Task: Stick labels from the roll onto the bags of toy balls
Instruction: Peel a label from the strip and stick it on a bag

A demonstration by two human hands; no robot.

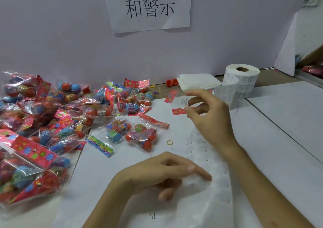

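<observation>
My right hand (208, 116) is raised above the table and pinches one small white label (184, 102) between thumb and forefinger. My left hand (167, 173) rests on the translucent backing strip (209, 166), its thumb and fingers pinching the strip's edge. The strip runs back to the white label roll (243, 81) standing at the back right. A heap of clear bags of toy balls (52, 123) with red flowered headers covers the left side. The two nearest single bags (139, 133) lie just left of the strip.
A yellow rubber band (169, 142) lies beside the strip. Loose red header cards (171, 96) and a stack of white paper (197, 82) sit near the roll. A white partition wall with a printed sign (148, 5) stands behind. Another person's arm (312, 56) shows at far right.
</observation>
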